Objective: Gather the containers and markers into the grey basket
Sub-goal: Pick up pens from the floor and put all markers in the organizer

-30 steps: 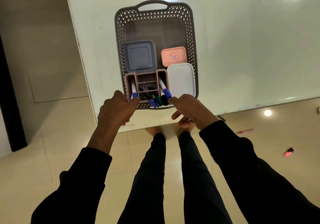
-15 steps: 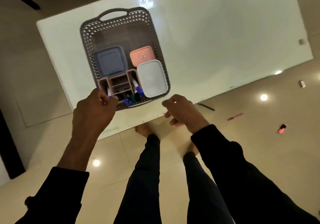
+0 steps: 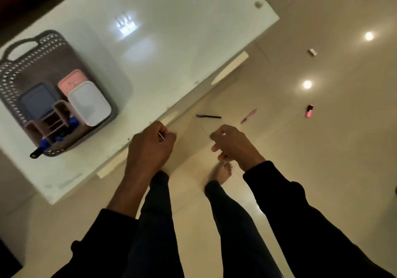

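The grey basket (image 3: 9, 78) stands on the left part of the white table (image 3: 176, 41). Inside lie a grey-blue lidded container (image 3: 38, 104), a pink one (image 3: 69, 80) and a white one (image 3: 89, 102). A pink organiser (image 3: 40, 125) in the basket's near end holds blue-capped markers (image 3: 73, 121). One black marker end (image 3: 35, 154) sticks out over the rim. My left hand (image 3: 150, 146) is curled into a fist over the table's near edge, right of the basket and apart from it. My right hand (image 3: 234, 144) hangs loosely curled above the floor, holding nothing.
On the tiled floor beyond the table's edge lie a dark pen (image 3: 208, 116), a pink pen (image 3: 248, 116), a pink highlighter (image 3: 309, 110) and a small white object (image 3: 312, 52). My legs and a bare foot (image 3: 222, 171) are below the hands.
Both hands have come away from the basket's near rim and moved right. The view has swung right, so the basket now sits at the far left and more floor shows.
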